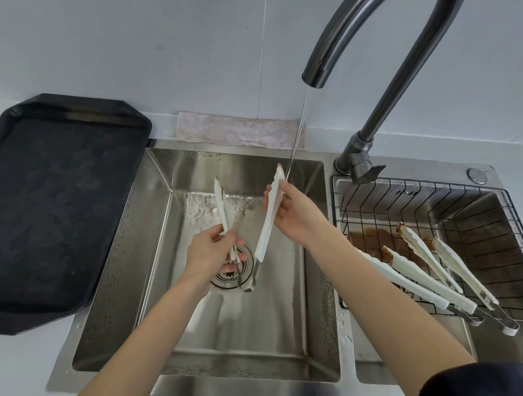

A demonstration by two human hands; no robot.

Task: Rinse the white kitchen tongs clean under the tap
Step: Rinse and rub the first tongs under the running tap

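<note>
A pair of white kitchen tongs [265,230] is spread open in a V above the left sink basin [138,249], its metal hinge end low over the drain. My left hand [212,254] grips the left arm of the tongs. My right hand [290,215] pinches the right arm near its tip. A thin stream of water falls from the dark tap [319,68] right at that tip and my right fingers. Brown residue shows on both tips.
A wire rack [383,197] in the right basin holds two more white tongs [433,270] with brown stains beneath. A black tray [43,200] lies left of the sink. A stained cloth [241,131] lies behind the basin against the wall.
</note>
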